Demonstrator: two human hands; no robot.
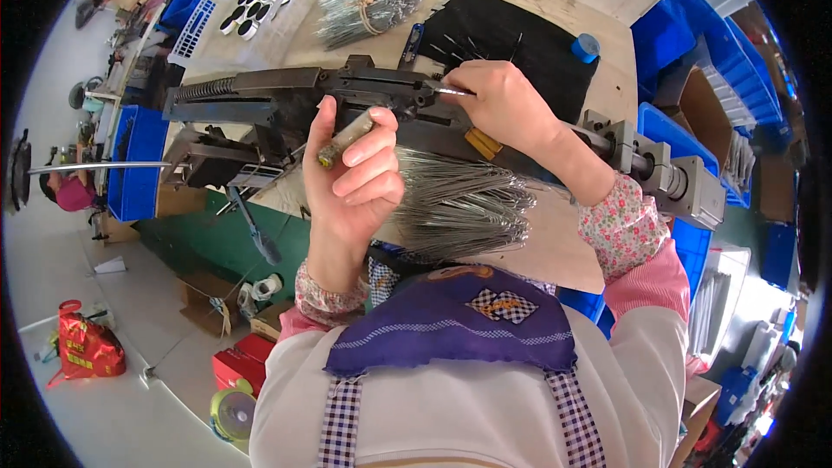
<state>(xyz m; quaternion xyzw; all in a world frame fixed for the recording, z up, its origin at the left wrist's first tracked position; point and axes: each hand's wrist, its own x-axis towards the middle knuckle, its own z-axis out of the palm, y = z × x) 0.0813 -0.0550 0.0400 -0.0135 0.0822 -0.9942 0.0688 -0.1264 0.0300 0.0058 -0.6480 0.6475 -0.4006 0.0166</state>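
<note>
My left hand (355, 178) is closed round a short grey-tan cylinder (348, 139) with a yellowish end, palm turned up, just in front of a dark metal fixture (277, 81). What the cylinder is, I cannot make out. At the fixture's right end, my right hand (507, 102) pinches a thin shiny metal piece (452, 90); its tip points left, close to the fixture. A loose bundle of thin metal wires (464, 204) lies between my forearms. Two small yellow-brown pieces (483, 143) rest below my right hand.
A tied wire bundle (368, 10) and a clear tray (260, 22) with black-topped round pieces sit at the back. A black mat (537, 35) carries thin rods and a blue tape roll (586, 48). A metal shaft assembly (663, 166) stands right. Blue bins (134, 165) flank the table.
</note>
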